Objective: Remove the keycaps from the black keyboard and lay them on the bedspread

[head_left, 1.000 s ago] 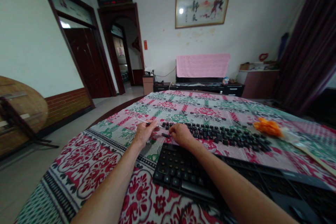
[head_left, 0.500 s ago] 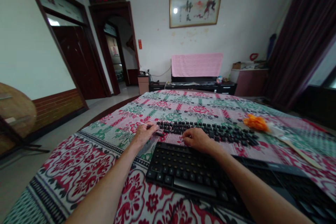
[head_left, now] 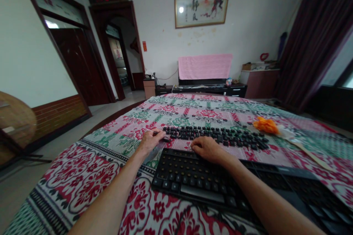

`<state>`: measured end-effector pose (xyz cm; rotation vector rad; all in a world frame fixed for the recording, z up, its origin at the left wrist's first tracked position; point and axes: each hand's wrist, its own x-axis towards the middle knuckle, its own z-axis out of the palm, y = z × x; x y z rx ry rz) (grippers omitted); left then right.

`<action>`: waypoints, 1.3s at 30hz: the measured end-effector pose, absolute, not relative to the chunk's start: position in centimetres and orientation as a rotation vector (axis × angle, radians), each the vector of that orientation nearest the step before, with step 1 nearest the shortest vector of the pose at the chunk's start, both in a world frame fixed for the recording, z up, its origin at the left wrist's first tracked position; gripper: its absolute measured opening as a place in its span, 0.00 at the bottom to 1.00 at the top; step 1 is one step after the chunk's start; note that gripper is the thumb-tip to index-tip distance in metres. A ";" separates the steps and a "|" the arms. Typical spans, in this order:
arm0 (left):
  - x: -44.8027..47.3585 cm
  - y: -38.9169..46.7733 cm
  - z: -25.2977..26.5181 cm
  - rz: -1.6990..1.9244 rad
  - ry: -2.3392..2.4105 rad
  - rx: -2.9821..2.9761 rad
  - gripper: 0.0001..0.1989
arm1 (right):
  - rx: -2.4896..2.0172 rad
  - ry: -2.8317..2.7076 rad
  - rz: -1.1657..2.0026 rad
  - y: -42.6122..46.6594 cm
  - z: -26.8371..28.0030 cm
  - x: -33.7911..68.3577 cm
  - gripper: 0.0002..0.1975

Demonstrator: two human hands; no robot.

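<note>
A black keyboard (head_left: 190, 176) lies in front of me, with many keys off its upper rows and several still on its lower rows. Beyond it, loose black keycaps (head_left: 234, 134) are laid out in rows on the patterned cloth. At the left end of those rows, my left hand (head_left: 151, 140) is closed, with a dark keycap seeming to sit at its fingertips. My right hand (head_left: 208, 148) hovers or rests by the keyboard's back edge, fingers curled together; what they hold, if anything, is hidden. My right forearm covers part of the keyboard's middle.
A brush with orange bristles (head_left: 266, 125) and a pale handle lies to the right of the keycaps. The flowered tablecloth (head_left: 99, 176) covers the round table. Behind stand a low black cabinet (head_left: 237, 91) and a screen under a pink towel (head_left: 205, 67).
The view has shifted slightly. Both hands stay in nearly the same places and poses, by the keycaps and the keyboard's back edge.
</note>
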<state>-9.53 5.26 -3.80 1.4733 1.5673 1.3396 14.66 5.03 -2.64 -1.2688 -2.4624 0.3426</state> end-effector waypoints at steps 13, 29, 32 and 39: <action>-10.1 5.9 -4.6 1.294 1.559 1.334 0.21 | -1.286 -2.376 0.405 4.9 -3.1 14.9 0.14; -10.0 2.8 0.4 0.949 1.408 1.387 0.20 | -1.393 -2.514 0.316 4.2 -2.5 14.5 0.12; -9.4 2.3 0.4 0.893 1.437 1.455 0.19 | -1.459 -2.528 0.309 3.6 -1.9 14.3 0.15; -9.5 0.6 0.6 0.790 1.379 1.485 0.16 | -1.510 -2.508 0.332 2.0 -1.0 15.6 0.16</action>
